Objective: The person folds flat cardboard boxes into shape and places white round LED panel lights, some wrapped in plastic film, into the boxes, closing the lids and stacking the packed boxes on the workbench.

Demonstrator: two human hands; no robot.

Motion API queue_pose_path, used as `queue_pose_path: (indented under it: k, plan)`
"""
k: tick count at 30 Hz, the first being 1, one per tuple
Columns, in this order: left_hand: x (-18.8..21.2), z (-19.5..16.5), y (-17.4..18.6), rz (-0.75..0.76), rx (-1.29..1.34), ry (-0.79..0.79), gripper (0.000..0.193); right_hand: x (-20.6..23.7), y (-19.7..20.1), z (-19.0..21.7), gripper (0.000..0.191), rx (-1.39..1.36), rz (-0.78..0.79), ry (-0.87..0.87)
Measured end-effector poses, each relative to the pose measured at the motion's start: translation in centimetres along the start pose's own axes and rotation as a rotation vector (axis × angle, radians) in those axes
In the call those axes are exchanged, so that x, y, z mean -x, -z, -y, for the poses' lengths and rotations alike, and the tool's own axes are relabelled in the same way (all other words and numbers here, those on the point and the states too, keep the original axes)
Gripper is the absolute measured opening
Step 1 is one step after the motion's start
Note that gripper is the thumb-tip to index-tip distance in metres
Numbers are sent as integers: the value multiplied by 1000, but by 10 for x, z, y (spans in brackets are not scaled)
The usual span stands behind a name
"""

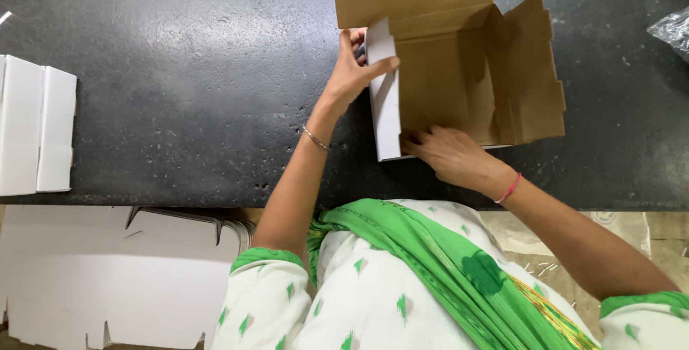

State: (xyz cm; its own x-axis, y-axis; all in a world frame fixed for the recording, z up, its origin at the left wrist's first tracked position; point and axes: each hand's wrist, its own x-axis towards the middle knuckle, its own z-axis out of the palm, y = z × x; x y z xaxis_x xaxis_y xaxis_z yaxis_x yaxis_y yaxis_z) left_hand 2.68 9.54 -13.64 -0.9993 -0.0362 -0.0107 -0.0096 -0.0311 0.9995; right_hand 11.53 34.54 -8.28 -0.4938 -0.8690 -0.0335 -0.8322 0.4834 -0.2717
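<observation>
A half-folded cardboard box, brown inside and white outside, is being held on the black table in the upper middle of the frame. Its white side flap is being gripped by the left hand, thumb and fingers closed around the upper edge. The box's near bottom edge is being pressed by the right hand, fingers spread flat. Folded white boxes are lying at the left edge, and flat white blanks are lying at lower left.
</observation>
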Motion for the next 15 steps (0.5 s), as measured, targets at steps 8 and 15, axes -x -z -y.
queue_pose_path:
  k: [8, 15]
  plan:
    - [4, 11, -19, -118, 2, -101, 91, 18, -4, 8, 23, -13, -95, -161]
    - [-5, 39, -31, -414, -467, -284, 85, 16, 10, 32, 32, -191, -161, -410]
